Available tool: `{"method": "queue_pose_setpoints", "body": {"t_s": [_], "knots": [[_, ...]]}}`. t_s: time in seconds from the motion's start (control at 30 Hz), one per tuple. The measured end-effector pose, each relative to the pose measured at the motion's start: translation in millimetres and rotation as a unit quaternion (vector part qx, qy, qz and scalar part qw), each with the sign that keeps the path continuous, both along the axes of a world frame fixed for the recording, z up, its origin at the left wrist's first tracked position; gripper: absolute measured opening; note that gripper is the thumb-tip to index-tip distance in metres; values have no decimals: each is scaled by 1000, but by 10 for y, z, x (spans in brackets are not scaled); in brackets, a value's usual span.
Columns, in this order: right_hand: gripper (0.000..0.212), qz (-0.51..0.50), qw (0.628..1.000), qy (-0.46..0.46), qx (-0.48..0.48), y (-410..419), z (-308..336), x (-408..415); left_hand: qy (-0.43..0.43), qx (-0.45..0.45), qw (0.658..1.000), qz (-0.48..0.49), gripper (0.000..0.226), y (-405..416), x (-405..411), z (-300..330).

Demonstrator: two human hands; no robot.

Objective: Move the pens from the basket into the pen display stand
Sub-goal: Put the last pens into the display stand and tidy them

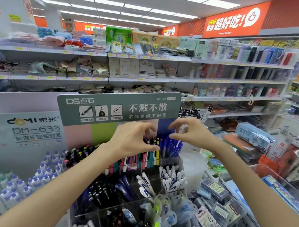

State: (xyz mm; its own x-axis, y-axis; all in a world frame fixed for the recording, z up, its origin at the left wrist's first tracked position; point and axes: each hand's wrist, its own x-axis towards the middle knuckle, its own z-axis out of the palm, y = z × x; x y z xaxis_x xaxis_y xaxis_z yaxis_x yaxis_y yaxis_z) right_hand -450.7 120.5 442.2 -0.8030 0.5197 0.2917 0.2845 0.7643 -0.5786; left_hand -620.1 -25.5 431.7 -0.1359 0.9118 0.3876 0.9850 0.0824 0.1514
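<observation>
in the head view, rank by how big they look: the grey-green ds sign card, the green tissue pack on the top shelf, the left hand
1. Grey-green sign card
2. Left hand
3. Green tissue pack

Hand and pack look close; the pack is farther away, so that order is unsure.

Both bare forearms reach forward and up from the lower corners, the left hand [131, 140] raised with fingers curled down toward the thumb, the right hand [190, 132] just beside it, fingers arched over the thumb, apart.
</observation>
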Motion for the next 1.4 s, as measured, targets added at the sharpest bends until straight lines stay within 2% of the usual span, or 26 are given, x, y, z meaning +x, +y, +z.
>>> {"method": "queue_pose_setpoints", "body": {"t_s": [0.03, 0.13, 0.17, 0.23, 0.33, 0.5, 0.6, 0.67, 0.93, 1.1, 1.23, 1.3, 1.4], "knots": [[25, -19, 999, -5, -26, 60, -3, 127, -15, 7, 1000, -6, 39, 11, 15, 20], [49, -47, 984, -115, -128, 119, -120, 348, 1, -13, 999, -35, 38, 160, 118, 59], [52, -43, 980, -125, -148, 101, -189, 330, 15, -24, 999, -46, 42, 218, 165, 50], [50, -33, 981, -76, -176, 69, -340, 264, 32, -40, 997, -61, 46, 330, 282, -24], [44, -21, 982, -21, -184, 74, -432, 205, 40, -38, 997, -54, 38, 461, 389, -137], [24, -7, 989, -25, -145, 174, -350, 168, 40, -25, 999, -20, 20, 519, 318, -98], [25, -7, 992, -44, -118, 257, -303, 82, 40, -2, 999, -5, 18, 554, 287, -61], [30, -19, 990, -30, -134, 296, -305, 31, 40, 7, 999, 0, 17, 595, 290, -64], [29, -25, 990, 21, -140, 297, -467, -8, 33, -31, 999, -26, 17, 625, 240, -50], [36, -23, 987, -25, -156, 325, -437, 80, 35, -42, 998, -38, 21, 614, 259, -18], [26, -3, 973, -41, -228, 367, -427, 165, 34, -45, 997, -43, 23, 585, 242, -18], [20, -12, 973, -30, -229, 328, -442, 162, 21, -48, 998, -36, 18, 578, 241, -20], [23, -30, 977, -12, -211, 296, -466, 114, 13, -49, 998, -26, 16, 575, 243, -15]]}}
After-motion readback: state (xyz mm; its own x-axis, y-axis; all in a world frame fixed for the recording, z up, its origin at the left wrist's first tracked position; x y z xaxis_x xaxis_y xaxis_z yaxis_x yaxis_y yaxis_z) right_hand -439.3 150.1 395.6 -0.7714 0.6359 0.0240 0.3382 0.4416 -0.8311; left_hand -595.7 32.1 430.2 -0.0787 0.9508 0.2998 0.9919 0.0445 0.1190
